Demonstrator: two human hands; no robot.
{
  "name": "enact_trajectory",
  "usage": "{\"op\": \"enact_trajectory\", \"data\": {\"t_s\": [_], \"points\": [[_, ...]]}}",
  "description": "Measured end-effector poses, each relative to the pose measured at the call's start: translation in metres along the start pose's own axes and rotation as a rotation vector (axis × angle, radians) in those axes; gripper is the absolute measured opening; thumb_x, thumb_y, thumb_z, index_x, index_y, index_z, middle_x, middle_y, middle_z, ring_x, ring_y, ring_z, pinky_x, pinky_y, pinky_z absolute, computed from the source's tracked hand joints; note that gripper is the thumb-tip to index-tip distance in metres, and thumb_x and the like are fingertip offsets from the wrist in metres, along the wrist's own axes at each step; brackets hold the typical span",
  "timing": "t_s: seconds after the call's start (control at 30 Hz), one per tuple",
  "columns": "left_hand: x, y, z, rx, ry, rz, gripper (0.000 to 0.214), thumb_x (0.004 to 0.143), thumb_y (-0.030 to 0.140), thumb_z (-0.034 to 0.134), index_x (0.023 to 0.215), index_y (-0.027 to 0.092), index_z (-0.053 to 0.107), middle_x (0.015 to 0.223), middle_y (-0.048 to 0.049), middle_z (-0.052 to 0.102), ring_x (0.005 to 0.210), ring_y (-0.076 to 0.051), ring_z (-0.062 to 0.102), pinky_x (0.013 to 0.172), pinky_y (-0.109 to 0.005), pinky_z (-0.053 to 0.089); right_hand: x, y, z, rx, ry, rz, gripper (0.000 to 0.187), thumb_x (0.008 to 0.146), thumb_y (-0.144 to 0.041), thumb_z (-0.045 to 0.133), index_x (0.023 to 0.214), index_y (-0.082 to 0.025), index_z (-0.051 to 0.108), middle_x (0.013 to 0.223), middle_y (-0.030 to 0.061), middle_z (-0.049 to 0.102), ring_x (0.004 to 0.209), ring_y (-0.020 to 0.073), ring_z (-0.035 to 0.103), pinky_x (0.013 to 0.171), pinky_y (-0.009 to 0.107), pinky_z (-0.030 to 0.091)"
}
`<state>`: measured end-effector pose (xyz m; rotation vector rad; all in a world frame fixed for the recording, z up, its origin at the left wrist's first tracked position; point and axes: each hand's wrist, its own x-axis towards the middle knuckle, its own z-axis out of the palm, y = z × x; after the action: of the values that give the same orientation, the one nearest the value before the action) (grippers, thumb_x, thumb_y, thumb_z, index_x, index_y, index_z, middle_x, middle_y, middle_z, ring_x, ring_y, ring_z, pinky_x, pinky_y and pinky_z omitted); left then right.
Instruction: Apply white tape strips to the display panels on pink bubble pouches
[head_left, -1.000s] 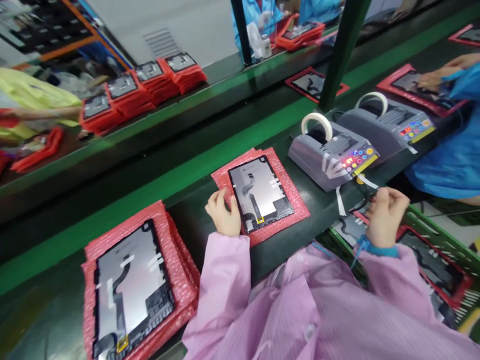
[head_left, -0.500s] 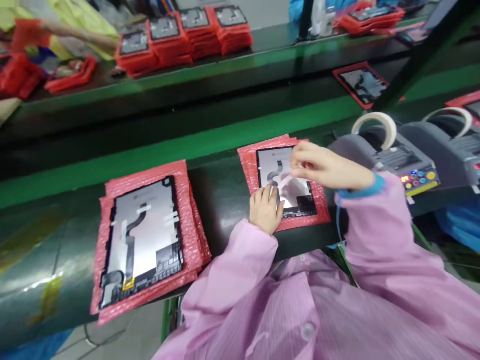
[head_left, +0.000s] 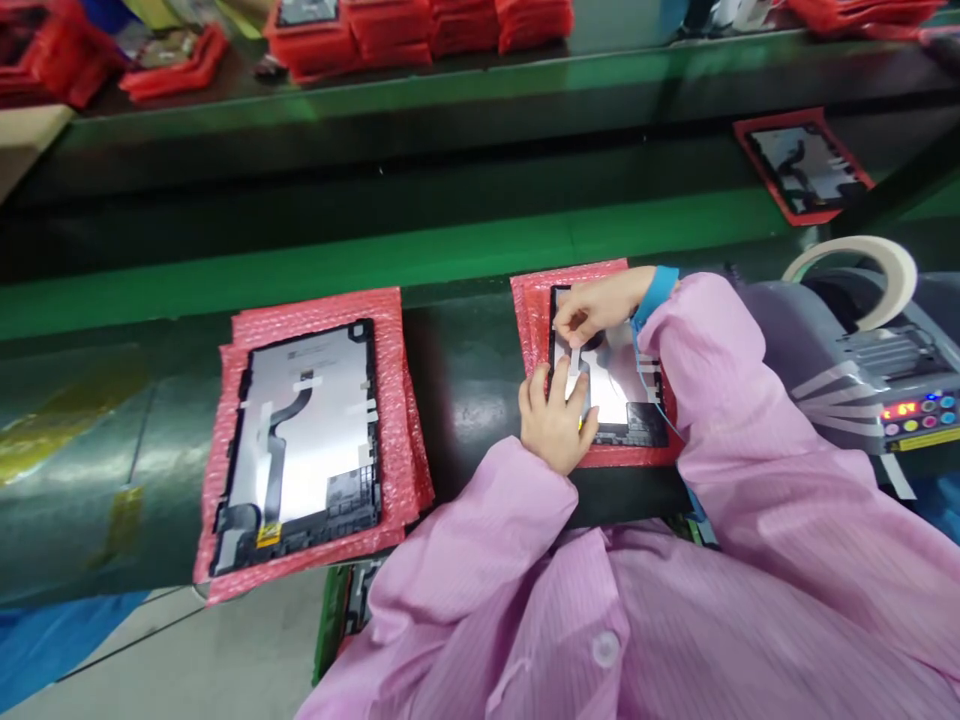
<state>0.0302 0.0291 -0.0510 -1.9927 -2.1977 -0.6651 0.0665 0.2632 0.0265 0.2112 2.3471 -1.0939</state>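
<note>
Clock from picture centre: panel [head_left: 613, 385] at 3, lying on red bubble wrap [head_left: 531, 310] on the bench [head_left: 469, 400], wrap probably there to guard its underside. Left hand [head_left: 555, 415] spread, fingers extended over the panel's left part, likely steadying it. Right hand [head_left: 596, 303] has fingertips pinched on a white tape strip [head_left: 576, 360], hands nearly touching; short hold presumably for control. Tape dispenser [head_left: 829, 350] further out at 3, handy for the right. Blue wristband [head_left: 658, 292] on that wrist, probably for static. Second panel [head_left: 322, 440] at 9, on red padding [head_left: 395, 440].
</note>
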Motion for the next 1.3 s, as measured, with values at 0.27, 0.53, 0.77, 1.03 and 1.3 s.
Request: {"op": "enact_trajectory", "data": {"t_s": [0.27, 0.53, 0.77, 1.03, 1.3], "points": [[0.000, -0.001, 0.000, -0.018, -0.006, 0.040, 0.043, 0.093, 0.039, 0.052, 0.127, 0.018, 0.068, 0.143, -0.0127, 0.057, 0.128, -0.035, 0.049, 0.104, -0.052, 0.040, 0.003, 0.005, 0.005, -0.165, 0.075, 0.004, 0.011, 0.079, -0.015, 0.069, 0.068, -0.017, 0.064, 0.064, -0.0038, 0.059, 0.074, 0.0128, 0.050, 0.076, 0.029, 0.035], [0.000, -0.002, 0.003, -0.068, 0.006, 0.084, 0.043, 0.097, 0.035, 0.045, 0.128, 0.013, 0.065, 0.135, -0.0113, 0.064, 0.128, -0.031, 0.052, 0.107, -0.050, 0.038, 0.002, -0.007, 0.023, -0.408, 0.219, 0.101, 0.011, 0.078, -0.020, 0.071, 0.069, -0.018, 0.064, 0.079, 0.0028, 0.064, 0.095, 0.0205, 0.051, 0.088, 0.035, 0.033], [-0.001, -0.001, 0.002, -0.027, 0.019, 0.158, 0.036, 0.098, 0.028, 0.045, 0.119, 0.011, 0.069, 0.123, -0.0130, 0.070, 0.111, -0.026, 0.062, 0.096, -0.041, 0.044, 0.004, -0.013, 0.023, -0.442, 0.620, 0.535, 0.053, 0.071, -0.034, 0.084, 0.113, -0.009, 0.061, 0.123, 0.0188, 0.056, 0.118, 0.0373, 0.047, 0.095, 0.046, 0.040], [0.019, -0.011, 0.003, -0.111, -0.024, 0.155, 0.035, 0.096, 0.027, 0.044, 0.119, 0.009, 0.064, 0.112, -0.0181, 0.065, 0.103, -0.027, 0.059, 0.092, -0.041, 0.048, -0.103, -0.082, 0.141, -0.133, 1.307, 0.244, 0.012, 0.094, -0.026, 0.054, 0.101, -0.018, 0.061, 0.108, 0.0117, 0.062, 0.103, 0.0255, 0.057, 0.091, 0.041, 0.046], [0.052, -0.004, 0.013, 0.079, -0.130, 0.190, 0.049, 0.096, 0.035, 0.041, 0.129, 0.006, 0.063, 0.132, -0.0219, 0.060, 0.107, -0.036, 0.055, 0.093, -0.051, 0.046, -0.270, 0.011, 0.313, 0.317, 2.311, 0.970, 0.030, 0.089, -0.055, 0.052, 0.091, -0.025, 0.056, 0.072, 0.0049, 0.055, 0.061, 0.0182, 0.048, 0.060, 0.036, 0.038]]}}
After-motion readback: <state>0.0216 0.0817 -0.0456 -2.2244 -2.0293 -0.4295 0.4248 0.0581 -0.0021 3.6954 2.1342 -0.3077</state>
